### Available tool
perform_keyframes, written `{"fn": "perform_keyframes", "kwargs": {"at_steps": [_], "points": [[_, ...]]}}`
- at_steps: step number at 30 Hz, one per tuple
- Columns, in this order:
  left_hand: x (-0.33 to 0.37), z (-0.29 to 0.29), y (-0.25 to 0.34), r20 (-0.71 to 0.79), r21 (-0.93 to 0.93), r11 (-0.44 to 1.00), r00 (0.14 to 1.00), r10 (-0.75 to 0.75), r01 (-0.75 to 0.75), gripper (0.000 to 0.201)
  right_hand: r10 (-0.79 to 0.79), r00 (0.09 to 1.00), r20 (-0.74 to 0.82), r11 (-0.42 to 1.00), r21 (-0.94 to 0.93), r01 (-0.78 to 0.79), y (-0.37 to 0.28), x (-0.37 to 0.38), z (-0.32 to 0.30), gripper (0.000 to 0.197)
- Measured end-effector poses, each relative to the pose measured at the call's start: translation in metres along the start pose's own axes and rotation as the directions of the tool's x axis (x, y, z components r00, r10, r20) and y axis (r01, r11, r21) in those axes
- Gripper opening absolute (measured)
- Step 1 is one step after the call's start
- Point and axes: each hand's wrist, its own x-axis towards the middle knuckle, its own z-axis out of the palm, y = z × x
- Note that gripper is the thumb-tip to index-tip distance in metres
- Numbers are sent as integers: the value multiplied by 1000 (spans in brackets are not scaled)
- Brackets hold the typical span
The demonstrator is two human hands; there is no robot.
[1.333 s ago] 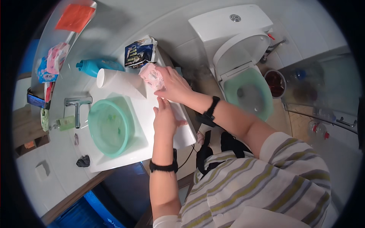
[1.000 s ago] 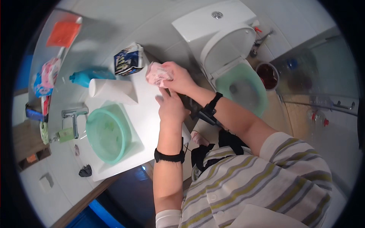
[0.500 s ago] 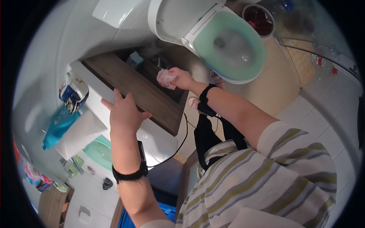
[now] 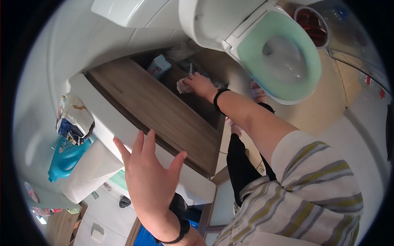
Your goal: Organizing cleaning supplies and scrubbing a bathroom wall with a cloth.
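Observation:
My right hand (image 4: 202, 86) reaches into the open brown wooden cabinet (image 4: 156, 112), its fingers closed on a crumpled pale pink cloth or tissue (image 4: 183, 86); I cannot tell which. Beside it inside stand a white and light-blue packet (image 4: 159, 66) and some clear plastic bags (image 4: 180, 52). Shadow hides much of the interior. My left hand (image 4: 150, 178) hovers over the white basin top (image 4: 106, 115), empty, with fingers spread. A black band circles each wrist.
A toilet (image 4: 279, 57) with a green seat is at the far right, a red bucket (image 4: 312, 26) behind it. Along the left are a patterned plastic pack (image 4: 75, 119), a teal detergent bottle (image 4: 67, 158) and a paper towel roll (image 4: 90, 172).
My right hand has gone deeper into the cabinet with the pink piece. My left hand has come up closer to the camera, and the view has shifted.

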Motion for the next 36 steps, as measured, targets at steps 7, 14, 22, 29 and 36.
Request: {"fn": "perform_keyframes", "kwargs": {"at_steps": [7,14,22,29,36], "points": [[2,3,6,-52,-36,999,999,2,-4,58,-128,977,-169,984,103,147,-2,75,27,40],[-5,-3,-15,-82,-110,988,992,101,-110,53,269,945,-187,903,391,-179,10,7,5,31],[-8,6,-18,-59,-166,983,996,68,-77,59,275,960,-55,847,486,-215,-26,-59,-118,18],[-19,21,-44,-184,-291,955,983,10,-65,73,-196,967,-160,775,579,253,-215,26,-258,37],[-20,24,-53,-175,-439,896,972,-156,65,87,-377,926,-30,926,-48,375,-314,79,-245,73]]}}
